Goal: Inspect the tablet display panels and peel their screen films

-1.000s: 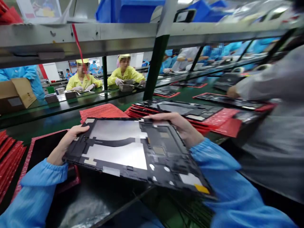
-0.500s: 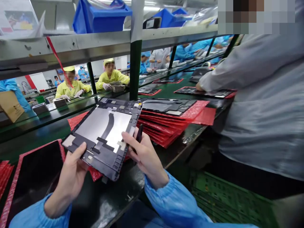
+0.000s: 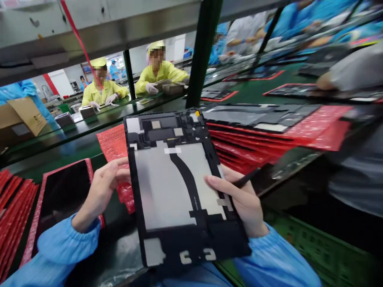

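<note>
I hold a black tablet frame (image 3: 176,187) upright in front of me, its silver back plate and a curved black ribbon cable facing me. My left hand (image 3: 103,191) grips its left edge, fingers closed behind it. On the right edge my right hand (image 3: 239,199) has its thumb on the plate and also pinches a thin black stylus-like tool (image 3: 247,178). Both sleeves are blue.
A stack of red bubble bags with black frames on top (image 3: 257,131) lies to the right. A dark panel on a red bag (image 3: 60,195) lies at the left, with more red bags (image 3: 12,207). A person in grey (image 3: 353,75) works at the right; others sit across the belt.
The frame has turned from lying sideways to standing lengthwise towards me and has come closer. My right hand moved from the bottom corner to the right edge.
</note>
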Demonstrator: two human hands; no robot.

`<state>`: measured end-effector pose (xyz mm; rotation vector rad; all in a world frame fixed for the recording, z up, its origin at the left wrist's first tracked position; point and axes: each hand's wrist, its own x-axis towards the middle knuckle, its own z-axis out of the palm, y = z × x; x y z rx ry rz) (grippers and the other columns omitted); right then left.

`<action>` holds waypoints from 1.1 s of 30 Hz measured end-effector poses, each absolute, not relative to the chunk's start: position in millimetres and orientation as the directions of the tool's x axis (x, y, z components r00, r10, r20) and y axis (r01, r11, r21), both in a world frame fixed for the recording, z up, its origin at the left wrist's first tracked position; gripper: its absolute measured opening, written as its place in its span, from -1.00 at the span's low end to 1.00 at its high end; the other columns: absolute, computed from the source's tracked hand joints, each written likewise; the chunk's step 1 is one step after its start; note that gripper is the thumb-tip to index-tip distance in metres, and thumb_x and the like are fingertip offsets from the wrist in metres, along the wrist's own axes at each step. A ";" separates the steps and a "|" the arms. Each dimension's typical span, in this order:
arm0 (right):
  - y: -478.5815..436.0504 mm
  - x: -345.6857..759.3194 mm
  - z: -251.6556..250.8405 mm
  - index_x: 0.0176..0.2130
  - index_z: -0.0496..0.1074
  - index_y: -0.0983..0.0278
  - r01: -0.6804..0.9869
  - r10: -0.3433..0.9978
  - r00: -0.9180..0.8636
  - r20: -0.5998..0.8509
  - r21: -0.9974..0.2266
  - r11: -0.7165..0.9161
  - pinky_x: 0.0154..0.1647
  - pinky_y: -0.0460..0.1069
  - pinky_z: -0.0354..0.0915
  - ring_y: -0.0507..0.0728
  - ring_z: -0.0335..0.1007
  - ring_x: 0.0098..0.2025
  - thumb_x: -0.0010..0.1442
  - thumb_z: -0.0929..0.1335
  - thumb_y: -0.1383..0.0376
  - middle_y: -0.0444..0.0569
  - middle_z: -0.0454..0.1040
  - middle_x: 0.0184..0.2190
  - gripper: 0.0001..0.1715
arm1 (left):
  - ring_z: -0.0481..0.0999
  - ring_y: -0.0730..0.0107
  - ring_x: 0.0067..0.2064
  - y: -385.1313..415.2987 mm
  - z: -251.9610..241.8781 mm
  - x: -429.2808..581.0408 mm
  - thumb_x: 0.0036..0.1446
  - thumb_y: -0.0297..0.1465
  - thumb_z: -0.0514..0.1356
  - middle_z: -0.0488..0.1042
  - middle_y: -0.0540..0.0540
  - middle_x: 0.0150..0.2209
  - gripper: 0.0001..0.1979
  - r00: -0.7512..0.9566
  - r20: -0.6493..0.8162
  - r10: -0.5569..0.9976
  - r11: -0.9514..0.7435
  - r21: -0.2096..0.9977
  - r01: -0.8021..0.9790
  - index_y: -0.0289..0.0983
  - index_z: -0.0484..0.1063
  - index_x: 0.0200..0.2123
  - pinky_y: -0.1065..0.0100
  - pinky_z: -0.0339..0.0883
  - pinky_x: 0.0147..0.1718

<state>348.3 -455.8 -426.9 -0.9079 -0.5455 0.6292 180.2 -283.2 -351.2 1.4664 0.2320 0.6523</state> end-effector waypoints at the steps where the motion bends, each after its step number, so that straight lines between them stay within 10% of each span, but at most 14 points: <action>1: -455.4 346.3 -430.2 -0.35 0.53 0.26 -0.282 0.728 0.671 0.141 -0.859 0.427 -0.61 -0.16 0.27 0.03 0.35 -0.57 -0.07 0.51 0.15 -0.07 0.45 -0.54 -0.71 | 0.56 0.31 -0.39 -283.6 -355.8 182.3 0.08 -0.14 0.22 0.59 -0.07 -0.45 -0.64 0.771 0.263 0.581 -0.080 0.960 -0.267 -0.27 0.56 -0.20 0.34 0.41 -0.30; 22: -460.6 315.5 -442.9 -0.49 0.48 0.26 -0.349 0.655 0.742 -0.143 -0.917 0.195 -0.59 -0.16 0.14 -0.03 0.19 -0.59 -0.23 0.56 0.05 -0.12 0.35 -0.61 -0.61 | 0.26 0.42 -0.54 -277.7 -397.5 185.6 0.19 -0.24 0.00 0.34 0.01 -0.58 -0.68 0.592 0.482 0.646 -0.514 0.848 -0.129 -0.26 0.33 -0.54 0.39 0.31 -0.45; 33: -463.2 317.8 -443.8 -0.49 0.46 0.24 -0.334 0.680 0.718 -0.148 -0.930 0.151 -0.61 -0.13 0.11 0.00 0.18 -0.60 -0.20 0.54 0.01 -0.11 0.33 -0.62 -0.59 | 0.36 0.40 -0.53 -276.6 -393.2 185.4 0.07 -0.25 0.11 0.40 0.00 -0.56 -0.75 0.625 0.411 0.664 -0.332 0.911 -0.245 -0.27 0.36 -0.54 0.39 0.29 -0.49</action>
